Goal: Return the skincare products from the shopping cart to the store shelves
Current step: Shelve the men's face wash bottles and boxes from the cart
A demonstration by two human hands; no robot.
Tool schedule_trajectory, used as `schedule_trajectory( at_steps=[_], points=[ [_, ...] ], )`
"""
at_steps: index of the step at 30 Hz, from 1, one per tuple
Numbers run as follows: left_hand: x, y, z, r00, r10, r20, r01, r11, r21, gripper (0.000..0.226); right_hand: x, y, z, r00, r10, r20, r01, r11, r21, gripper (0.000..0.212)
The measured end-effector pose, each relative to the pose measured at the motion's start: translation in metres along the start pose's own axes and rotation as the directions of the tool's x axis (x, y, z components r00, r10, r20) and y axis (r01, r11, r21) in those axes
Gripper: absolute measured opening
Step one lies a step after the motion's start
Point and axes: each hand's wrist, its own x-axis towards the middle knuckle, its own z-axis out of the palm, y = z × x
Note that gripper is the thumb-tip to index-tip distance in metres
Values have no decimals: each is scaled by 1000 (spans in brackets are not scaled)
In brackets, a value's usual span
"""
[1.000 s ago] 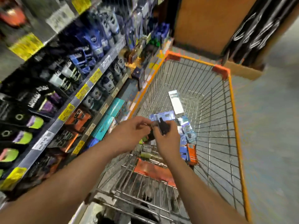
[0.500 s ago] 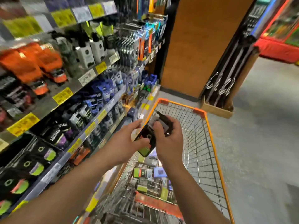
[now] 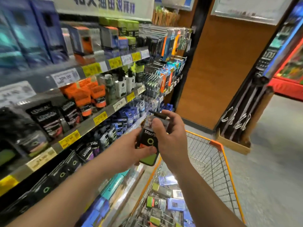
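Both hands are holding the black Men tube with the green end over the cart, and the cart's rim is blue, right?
Not quite: the cart rim is orange, as the head view shows. The rest stands: left hand and right hand both hold the black Men tube.

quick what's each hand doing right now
Left hand: holding the black tube near its green cap.
Right hand: holding the same black tube near its top.

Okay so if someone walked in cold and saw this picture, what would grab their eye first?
Probably the two hands at the centre, left hand and right hand, both gripping a black packet marked "Men" with a green end. Next, the orange-rimmed shopping cart below right, with packets in its bottom, and the crowded store shelves of black, orange and blue products on the left.
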Motion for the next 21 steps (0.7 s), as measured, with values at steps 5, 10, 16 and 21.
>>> schedule_trajectory(
  at_steps=[5, 10, 16, 21],
  points=[
    [-26, 3, -38, 995, 8, -101, -17, 995, -96, 30, 1, -26, 36, 990, -57, 126, 51, 997, 51, 32],
    [-55, 4, -77, 970, 19, -241, -47, 993, -111, 36, -1, -54, 80, 960, -117, 254, 99, 992, 82, 26],
    [-85, -4, -118, 928, 0, -373, -29, 997, -73, 38, -12, -73, 124, 885, -136, 445, 83, 987, 137, 34],
    [-113, -10, -146, 855, -6, -518, -40, 996, -77, 32, -22, -77, 155, 816, -175, 551, 131, 984, 119, 24]
  ],
)
